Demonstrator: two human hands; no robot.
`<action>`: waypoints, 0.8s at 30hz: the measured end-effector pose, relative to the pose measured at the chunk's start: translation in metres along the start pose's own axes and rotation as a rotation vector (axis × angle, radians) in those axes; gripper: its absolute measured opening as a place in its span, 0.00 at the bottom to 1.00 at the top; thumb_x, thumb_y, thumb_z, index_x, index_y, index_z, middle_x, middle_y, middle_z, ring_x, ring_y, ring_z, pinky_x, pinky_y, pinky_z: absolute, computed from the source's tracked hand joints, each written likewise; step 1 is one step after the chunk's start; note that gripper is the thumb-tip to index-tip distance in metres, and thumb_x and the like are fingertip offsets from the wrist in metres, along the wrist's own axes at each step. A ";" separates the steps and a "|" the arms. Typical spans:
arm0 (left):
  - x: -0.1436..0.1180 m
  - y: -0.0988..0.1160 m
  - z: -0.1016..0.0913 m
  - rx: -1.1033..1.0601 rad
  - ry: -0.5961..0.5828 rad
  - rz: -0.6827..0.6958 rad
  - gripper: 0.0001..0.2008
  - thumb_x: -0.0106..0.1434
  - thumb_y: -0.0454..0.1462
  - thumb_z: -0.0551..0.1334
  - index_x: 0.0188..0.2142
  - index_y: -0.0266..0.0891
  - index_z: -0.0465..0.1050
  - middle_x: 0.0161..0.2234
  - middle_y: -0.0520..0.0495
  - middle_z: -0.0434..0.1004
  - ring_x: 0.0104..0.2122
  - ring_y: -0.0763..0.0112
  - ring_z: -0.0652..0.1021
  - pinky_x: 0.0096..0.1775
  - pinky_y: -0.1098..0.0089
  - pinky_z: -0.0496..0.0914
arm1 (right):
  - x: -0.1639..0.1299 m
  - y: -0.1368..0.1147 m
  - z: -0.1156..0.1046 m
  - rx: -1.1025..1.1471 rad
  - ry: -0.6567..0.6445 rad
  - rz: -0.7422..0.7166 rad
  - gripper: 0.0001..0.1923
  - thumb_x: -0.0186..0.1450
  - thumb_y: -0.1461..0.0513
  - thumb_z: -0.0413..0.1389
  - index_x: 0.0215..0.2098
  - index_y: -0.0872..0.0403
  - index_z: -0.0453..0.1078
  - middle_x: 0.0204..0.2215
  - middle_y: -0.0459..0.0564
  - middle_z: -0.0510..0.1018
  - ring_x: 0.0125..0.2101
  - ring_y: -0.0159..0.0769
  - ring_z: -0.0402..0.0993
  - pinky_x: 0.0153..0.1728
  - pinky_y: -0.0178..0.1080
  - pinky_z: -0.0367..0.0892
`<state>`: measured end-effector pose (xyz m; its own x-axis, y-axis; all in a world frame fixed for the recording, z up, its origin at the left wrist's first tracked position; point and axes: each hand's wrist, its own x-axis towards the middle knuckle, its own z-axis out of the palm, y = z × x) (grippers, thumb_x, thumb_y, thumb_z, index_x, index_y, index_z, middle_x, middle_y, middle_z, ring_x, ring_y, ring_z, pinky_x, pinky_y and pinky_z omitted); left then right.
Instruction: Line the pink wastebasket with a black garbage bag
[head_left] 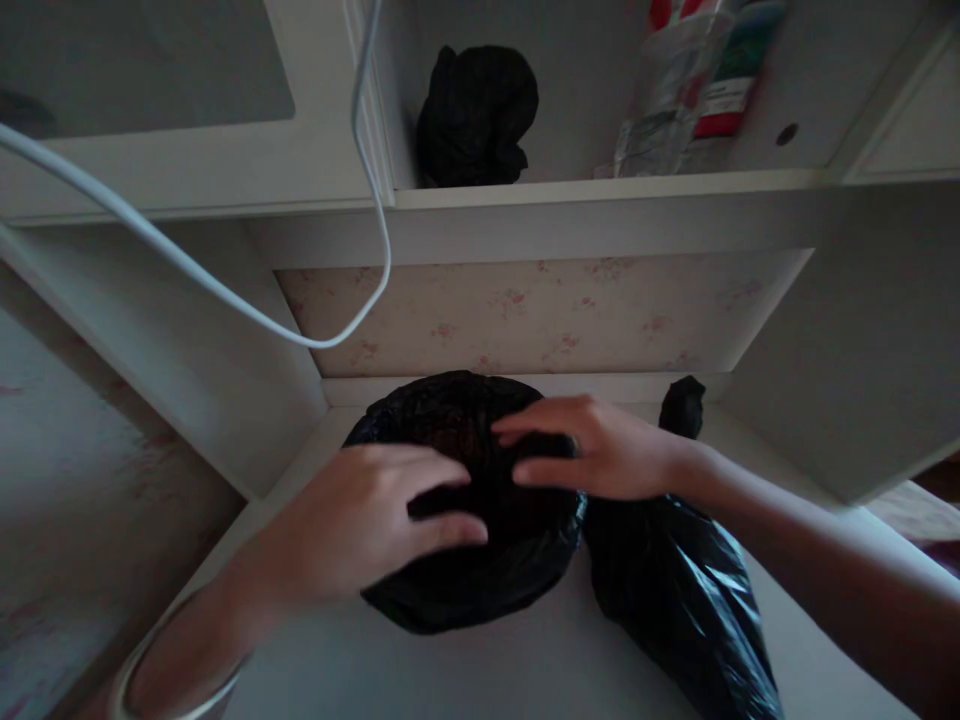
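Second black bag [675, 590] crowding right side

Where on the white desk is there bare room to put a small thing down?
Bare desk surface lies in front of the round black plastic bag, between the forearms. Crowded: the left hand and right hand rest on that bag, and a long black plastic bag fills the right.

White cable [225, 290], black bundle [475, 115] and plastic bottles [682, 90] on the upper shelf [600, 188].

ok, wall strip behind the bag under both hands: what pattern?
Pale cream wallpaper strip with small pink flowers; head view.
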<state>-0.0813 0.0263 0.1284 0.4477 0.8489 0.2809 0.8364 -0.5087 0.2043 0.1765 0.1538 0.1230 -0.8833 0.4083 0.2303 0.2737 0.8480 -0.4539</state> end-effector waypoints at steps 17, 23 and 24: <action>0.132 -0.175 0.053 -0.061 -0.437 -0.266 0.18 0.70 0.47 0.68 0.51 0.37 0.79 0.48 0.42 0.84 0.47 0.59 0.83 0.53 0.52 0.75 | 0.097 0.081 0.028 -0.380 -0.205 0.596 0.18 0.74 0.52 0.61 0.53 0.57 0.76 0.51 0.56 0.81 0.52 0.43 0.79 0.57 0.53 0.75; 0.114 -0.172 0.034 -0.274 -0.236 -0.383 0.29 0.60 0.58 0.69 0.51 0.40 0.81 0.50 0.39 0.86 0.48 0.53 0.83 0.54 0.57 0.73 | 0.084 0.074 0.021 -0.274 -0.056 0.554 0.31 0.72 0.46 0.60 0.65 0.55 0.70 0.56 0.62 0.81 0.56 0.54 0.79 0.58 0.53 0.73; 0.104 -0.172 0.030 -0.321 -0.169 -0.408 0.32 0.60 0.60 0.68 0.53 0.40 0.80 0.52 0.38 0.85 0.50 0.51 0.83 0.54 0.58 0.73 | 0.076 0.071 0.018 -0.256 0.009 0.549 0.33 0.73 0.45 0.58 0.68 0.55 0.67 0.58 0.62 0.80 0.57 0.55 0.79 0.59 0.52 0.72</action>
<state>-0.1694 0.2063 0.0944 0.1740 0.9843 -0.0306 0.8261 -0.1290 0.5485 0.1217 0.2387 0.0932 -0.5845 0.8109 0.0290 0.7722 0.5669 -0.2870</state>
